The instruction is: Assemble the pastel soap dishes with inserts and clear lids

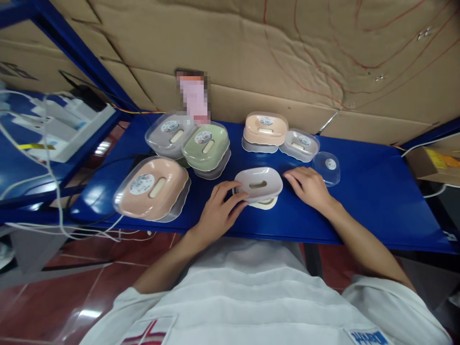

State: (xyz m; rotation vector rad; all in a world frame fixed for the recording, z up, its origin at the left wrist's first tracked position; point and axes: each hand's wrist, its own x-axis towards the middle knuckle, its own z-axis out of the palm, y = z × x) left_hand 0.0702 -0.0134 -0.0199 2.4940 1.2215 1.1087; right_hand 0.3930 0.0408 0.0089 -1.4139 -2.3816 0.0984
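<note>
Two hands frame a grey soap dish (258, 183) resting on a cream base: the left hand (219, 211) grips its near-left edge, the right hand (311, 188) lies open, fingertips touching its right side. Just beyond the right hand lies a loose clear lid (326, 167). Farther off, five lidded dishes (205, 146) look finished; this one seems still uncovered.

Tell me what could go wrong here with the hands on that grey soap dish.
1. The grey dish sits askew on a cream piece; with only the left hand gripping it, it might slide off.
2. The right hand lies close to a loose clear lid and could nudge it.
3. The pink stack overhangs the shelf edge and may tip.
</note>
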